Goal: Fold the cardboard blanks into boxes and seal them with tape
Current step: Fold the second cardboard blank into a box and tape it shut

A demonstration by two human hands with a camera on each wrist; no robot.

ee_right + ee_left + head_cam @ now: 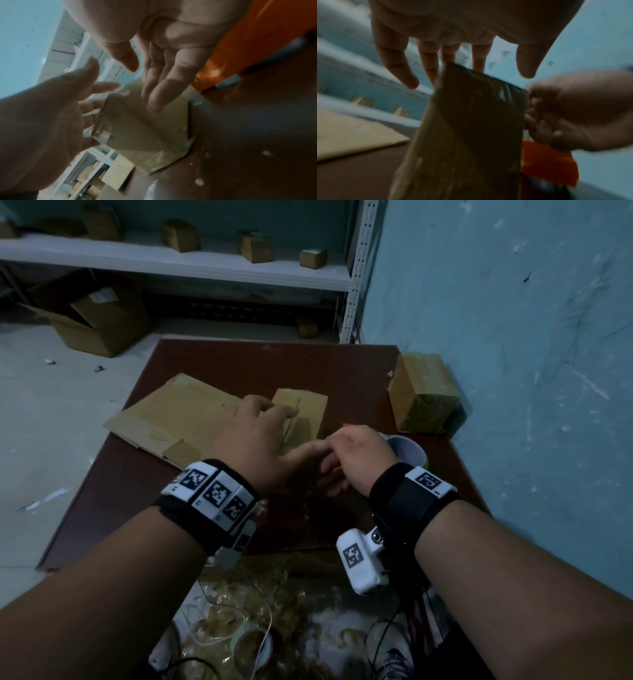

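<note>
A small folded cardboard box (308, 409) stands on the brown table (239, 361), its sides glossy with tape. My left hand (263, 422) hovers over it, fingers spread and straight and reaching across its top (471, 128). My right hand (356, 453) sits at the box's right side with loosely bent fingers and holds nothing (154, 81). The box (145, 128) lies just beyond those fingertips. An orange tape dispenser (547, 162) rests on the table under the right hand. A flat cardboard blank (171, 419) lies to the left of the box.
A taped box (424, 395) stands at the table's right edge against the blue wall. A white tape roll (407, 451) sits behind my right hand. The white shelf (171, 261) at the back carries several small boxes. An open carton (99, 320) lies on the floor.
</note>
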